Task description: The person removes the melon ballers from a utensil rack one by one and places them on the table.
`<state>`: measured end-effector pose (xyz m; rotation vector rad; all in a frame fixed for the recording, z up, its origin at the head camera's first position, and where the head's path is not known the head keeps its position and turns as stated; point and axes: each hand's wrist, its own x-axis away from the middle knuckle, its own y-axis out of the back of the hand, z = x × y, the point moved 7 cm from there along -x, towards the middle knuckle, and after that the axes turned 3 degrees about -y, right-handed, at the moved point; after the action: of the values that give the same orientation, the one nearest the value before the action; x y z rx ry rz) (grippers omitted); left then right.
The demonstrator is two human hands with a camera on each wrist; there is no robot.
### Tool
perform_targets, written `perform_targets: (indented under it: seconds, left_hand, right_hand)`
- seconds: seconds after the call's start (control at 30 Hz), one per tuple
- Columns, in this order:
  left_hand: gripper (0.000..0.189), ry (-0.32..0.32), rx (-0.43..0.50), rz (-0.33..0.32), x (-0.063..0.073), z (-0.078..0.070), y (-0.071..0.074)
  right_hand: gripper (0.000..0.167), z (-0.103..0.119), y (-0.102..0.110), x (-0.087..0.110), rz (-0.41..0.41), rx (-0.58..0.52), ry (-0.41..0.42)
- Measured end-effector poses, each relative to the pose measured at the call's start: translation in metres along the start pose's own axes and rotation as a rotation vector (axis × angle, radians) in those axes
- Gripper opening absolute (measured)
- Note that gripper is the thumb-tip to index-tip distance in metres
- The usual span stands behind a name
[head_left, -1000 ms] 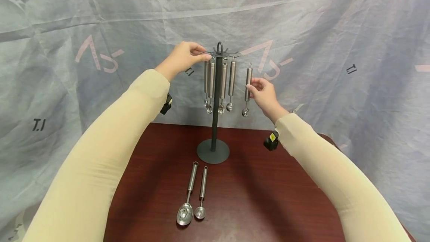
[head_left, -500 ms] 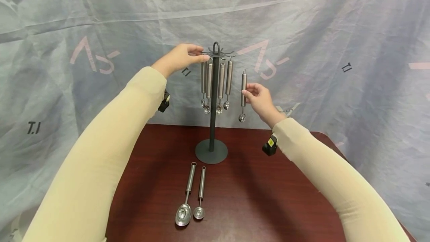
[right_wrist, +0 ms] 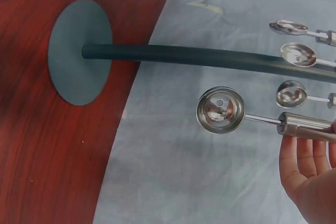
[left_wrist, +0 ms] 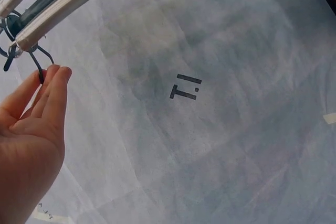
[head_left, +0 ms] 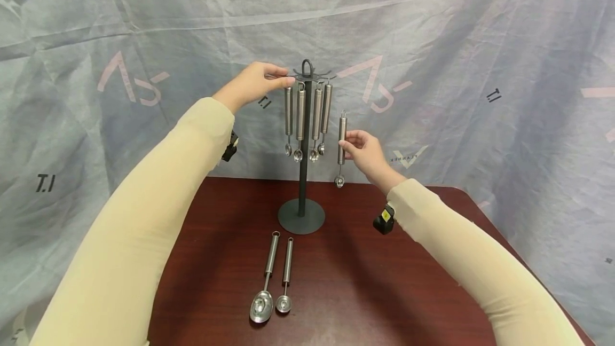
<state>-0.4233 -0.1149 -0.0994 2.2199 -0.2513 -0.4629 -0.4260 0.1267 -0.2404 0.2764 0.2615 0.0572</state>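
A dark grey rack (head_left: 304, 180) stands on the table, with several metal melon ballers (head_left: 300, 113) hanging from its hooks. At the upper left, my left hand (head_left: 252, 83) pinches the end of one hook (left_wrist: 40, 72) between thumb and fingers. To the right of the pole, my right hand (head_left: 369, 158) holds another melon baller (head_left: 343, 132) upright by its handle, ring up. Its round bowl (right_wrist: 220, 116) has a small hole in the middle. This baller hangs lower than those on the rack, apart from the hooks.
Two more tools lie in front of the rack's round base (head_left: 288, 220): a scoop with a large oval bowl (head_left: 261, 306) and a smaller round-bowled one (head_left: 284, 303). Behind the dark red table (head_left: 408, 260) hangs a grey printed cloth (head_left: 456, 68).
My right hand has lowered the melon baller and brought it slightly nearer the pole. The hanging ballers have shifted a little around the rack. My left hand stays at the hook.
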Motion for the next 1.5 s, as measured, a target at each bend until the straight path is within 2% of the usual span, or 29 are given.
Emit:
perform_targets:
  seconds: [0.23,0.67,1.13,1.5]
  left_hand:
    - [0.055,-0.04,-0.015,-0.01,0.0,0.001,0.005]
    - [0.049,-0.038,-0.003,-0.009,0.005,0.001,0.008]
    - [0.047,-0.02,0.02,-0.08,0.006,0.004,0.006]
    - [0.043,-0.024,0.024,-0.14,0.005,-0.002,0.003]
  right_hand:
    - [0.033,-0.007,-0.003,0.004,0.013,-0.012,-0.034]
    - [0.035,-0.025,-0.003,0.012,0.037,-0.044,-0.109]
    - [0.035,-0.038,-0.01,0.024,0.067,-0.082,-0.187]
    - [0.031,-0.049,-0.02,0.036,0.103,-0.077,-0.23]
